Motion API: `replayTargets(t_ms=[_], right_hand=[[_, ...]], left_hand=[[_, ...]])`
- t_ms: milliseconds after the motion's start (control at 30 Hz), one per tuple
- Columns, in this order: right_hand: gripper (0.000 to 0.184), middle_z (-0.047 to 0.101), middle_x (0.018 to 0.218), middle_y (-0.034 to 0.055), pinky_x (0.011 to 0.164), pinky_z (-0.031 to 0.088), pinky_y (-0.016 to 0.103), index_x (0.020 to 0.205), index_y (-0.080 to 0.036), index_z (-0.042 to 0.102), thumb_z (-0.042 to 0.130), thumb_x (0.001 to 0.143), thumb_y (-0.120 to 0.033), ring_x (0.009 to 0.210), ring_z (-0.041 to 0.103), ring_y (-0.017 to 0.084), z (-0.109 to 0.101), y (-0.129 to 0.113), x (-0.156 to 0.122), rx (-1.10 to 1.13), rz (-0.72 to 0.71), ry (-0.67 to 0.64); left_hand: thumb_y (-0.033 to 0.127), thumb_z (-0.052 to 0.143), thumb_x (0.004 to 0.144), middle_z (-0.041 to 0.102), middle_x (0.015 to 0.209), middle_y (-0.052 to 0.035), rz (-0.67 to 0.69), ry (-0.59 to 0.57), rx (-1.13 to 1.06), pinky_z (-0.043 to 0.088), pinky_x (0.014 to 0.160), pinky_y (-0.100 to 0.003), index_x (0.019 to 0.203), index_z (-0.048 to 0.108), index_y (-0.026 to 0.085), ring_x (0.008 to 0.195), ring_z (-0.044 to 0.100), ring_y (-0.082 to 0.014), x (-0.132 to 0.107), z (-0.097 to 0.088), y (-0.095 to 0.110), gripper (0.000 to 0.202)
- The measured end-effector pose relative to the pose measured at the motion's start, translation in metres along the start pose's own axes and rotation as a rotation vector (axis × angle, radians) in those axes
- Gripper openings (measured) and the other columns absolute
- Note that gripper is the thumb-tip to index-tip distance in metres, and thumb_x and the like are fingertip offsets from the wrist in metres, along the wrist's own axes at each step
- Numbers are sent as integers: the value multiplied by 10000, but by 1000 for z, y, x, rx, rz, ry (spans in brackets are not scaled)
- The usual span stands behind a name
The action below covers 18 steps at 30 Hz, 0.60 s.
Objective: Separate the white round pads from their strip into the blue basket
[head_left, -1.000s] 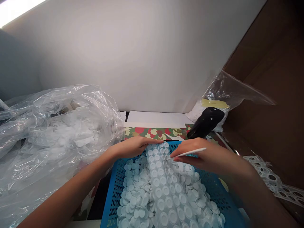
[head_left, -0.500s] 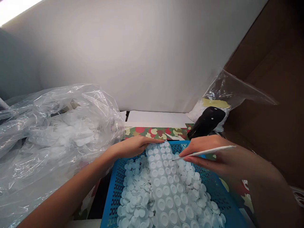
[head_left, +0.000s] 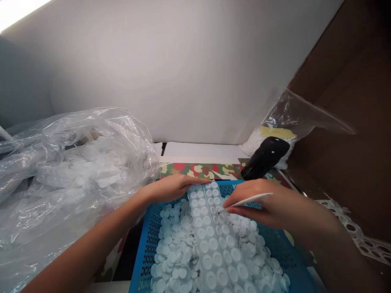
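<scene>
Over a blue perforated plastic basket [head_left: 146, 248] at six o'clock, a left hand [head_left: 172, 188] lies open on the top end of a light, floppy strip of white discs [head_left: 212, 248], best taken by its edge, as a right hand [head_left: 262, 209] pinches a slim white stick [head_left: 252, 199].

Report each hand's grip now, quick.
Left hand: open, flat on the translucent strip of white discs.
Right hand: closed, holding a thin white stick.

Crate [head_left: 146, 248]: loose discs [head_left: 174, 260] inside, disc sheet [head_left: 210, 240] laid over them; plastic bag of discs [head_left: 76, 171] left (beside, not in, the crate); cardboard box wall [head_left: 342, 122] right.
</scene>
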State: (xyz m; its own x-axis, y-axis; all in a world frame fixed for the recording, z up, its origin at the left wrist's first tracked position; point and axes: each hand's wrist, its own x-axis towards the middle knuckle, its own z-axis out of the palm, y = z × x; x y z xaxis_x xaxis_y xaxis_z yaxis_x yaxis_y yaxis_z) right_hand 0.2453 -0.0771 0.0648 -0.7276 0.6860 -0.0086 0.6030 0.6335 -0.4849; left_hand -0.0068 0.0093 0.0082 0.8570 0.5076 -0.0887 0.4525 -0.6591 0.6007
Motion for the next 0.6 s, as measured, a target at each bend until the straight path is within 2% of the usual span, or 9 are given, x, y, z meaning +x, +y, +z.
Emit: replayTargets(t_ms=[200, 333, 467, 600], right_hand=[[211, 694, 860, 6, 654, 440, 241, 963, -225, 681, 479, 943, -281, 792, 631, 151, 15, 1, 9, -52, 12, -46], [240, 689, 899, 14, 641, 440, 244, 1020, -236, 669, 448, 954, -301, 791, 631, 153, 5, -3, 4, -42, 13, -41], [221, 675, 893, 12, 653, 444, 249, 1022, -239, 661, 461, 944, -291, 778, 623, 147, -9, -9, -7, -11, 3, 33], [219, 668, 869, 10, 670, 443, 259, 1014, -241, 659, 454, 943, -274, 763, 619, 144, -12, -11, -11, -27, -30, 84]], left_hand=[[69, 296, 889, 531, 1320, 41, -17, -5, 30, 427, 918, -322, 1371, 368, 382, 1093, 557, -180, 0, -1, 2, 579], [72, 287, 896, 517, 1336, 35, -3, 1, 24, 429, 920, -315, 1374, 365, 376, 1123, 539, -174, 0, 0, 1, 571], [92, 292, 909, 502, 1351, 36, 6, 0, -1, 429, 927, -311, 1371, 372, 371, 1150, 521, -174, 1, 1, -1, 546], [99, 283, 916, 496, 1356, 42, 4, 5, -7, 425, 937, -319, 1368, 375, 375, 1162, 513, -176, 1, 1, -2, 537]])
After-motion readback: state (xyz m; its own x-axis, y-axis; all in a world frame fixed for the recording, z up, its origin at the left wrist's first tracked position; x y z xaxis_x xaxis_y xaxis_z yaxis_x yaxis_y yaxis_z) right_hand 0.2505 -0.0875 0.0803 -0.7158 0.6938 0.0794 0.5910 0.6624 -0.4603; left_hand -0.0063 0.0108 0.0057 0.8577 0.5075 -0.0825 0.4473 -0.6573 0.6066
